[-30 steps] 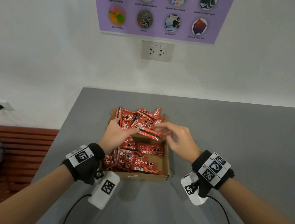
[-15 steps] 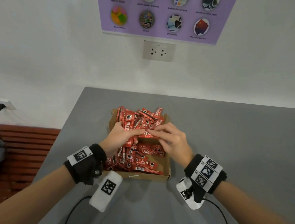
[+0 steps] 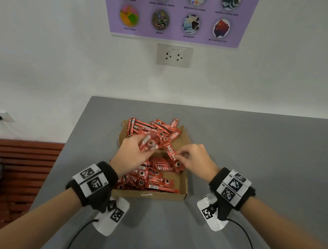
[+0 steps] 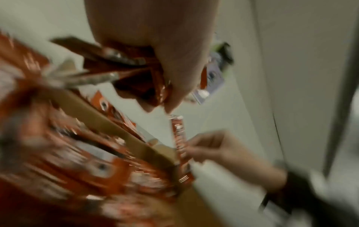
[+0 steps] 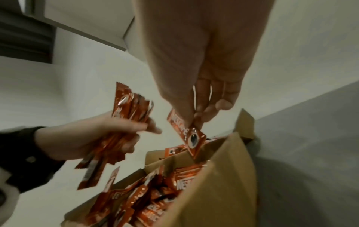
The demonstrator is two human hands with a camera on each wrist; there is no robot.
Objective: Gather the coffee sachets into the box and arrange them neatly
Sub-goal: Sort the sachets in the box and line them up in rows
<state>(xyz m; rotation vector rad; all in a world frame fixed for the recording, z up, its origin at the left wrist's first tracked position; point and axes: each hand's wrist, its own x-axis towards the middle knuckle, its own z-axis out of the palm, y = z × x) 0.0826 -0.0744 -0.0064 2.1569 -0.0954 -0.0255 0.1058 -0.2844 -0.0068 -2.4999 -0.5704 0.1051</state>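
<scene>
Every coffee sachet already lies in the box (image 3: 184, 185) at frame centre, mostly jumbled, while the left hand (image 3: 129, 157) grips a bundle (image 3: 149, 144) and the right hand (image 3: 195, 160) pinches one sachet (image 3: 171, 154), so tidying remains.

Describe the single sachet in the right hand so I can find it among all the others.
Start at the cardboard box on the grey table; both hands hover over its middle. The right hand pinches one red coffee sachet, slanting down toward the box's right wall. Unlike the bunch gripped by the left hand, it is alone, its Nescafe lettering sharp.
</scene>
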